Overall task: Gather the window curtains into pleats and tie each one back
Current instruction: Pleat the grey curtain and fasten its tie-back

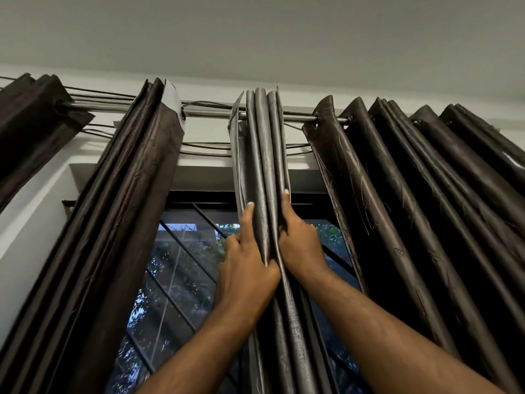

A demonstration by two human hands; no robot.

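Arms raised — left hand (246, 261) and right hand (301, 247) pinch the grey curtain (264, 152) together.

A single wide-angle view from the person's head, tilted steeply upward and facing a window wall from below. It sits close, within arm's reach: both forearms enter from the bottom edge, and the left hand (247, 260) and right hand (301, 245) meet at mid-frame on the pleated grey satin curtain (261, 143). A silvery metal curtain rod (301, 117) crosses the upper third, with pale grey ceiling (255, 29) filling the top. Dark brown satin curtains (136, 194) splay outward towards the left and right edges. The black-barred window (181, 265) shows low, left of centre.
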